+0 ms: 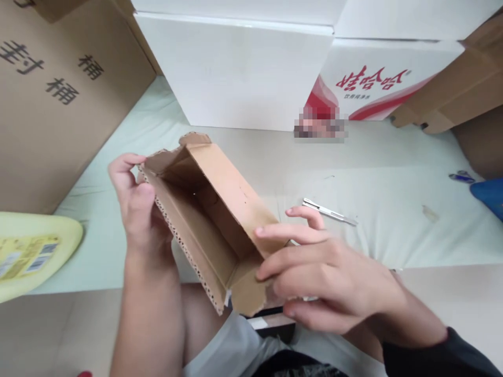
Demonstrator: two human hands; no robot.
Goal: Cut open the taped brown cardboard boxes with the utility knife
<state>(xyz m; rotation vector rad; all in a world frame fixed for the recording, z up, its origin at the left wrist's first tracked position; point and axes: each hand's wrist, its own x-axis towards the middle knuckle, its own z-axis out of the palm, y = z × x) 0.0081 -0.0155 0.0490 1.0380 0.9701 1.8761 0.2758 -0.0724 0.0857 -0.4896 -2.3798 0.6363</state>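
Observation:
A small brown cardboard box (236, 193) is held tilted above my lap, its open side toward me and its inside bare. My left hand (135, 204) grips the upper left corner, thumb and fingers pinching the corrugated edge. At the lower right end, my right hand (322, 267) has its fingers on the box's side and on a rounded flap (249, 298); its thumb is low beside that flap. Just beyond my right fingertips, a slim silver craft knife (330, 212) lies on the pale green cloth (377, 209).
White cartons (243, 73) stand along the back, one with red print (385, 84). A big brown carton (58, 115) fills the left, with a yellow bottle (35, 256) in front. Brown cartons (471, 78), a blue object (489, 199) and a small blue-handled item (461, 177) are at right.

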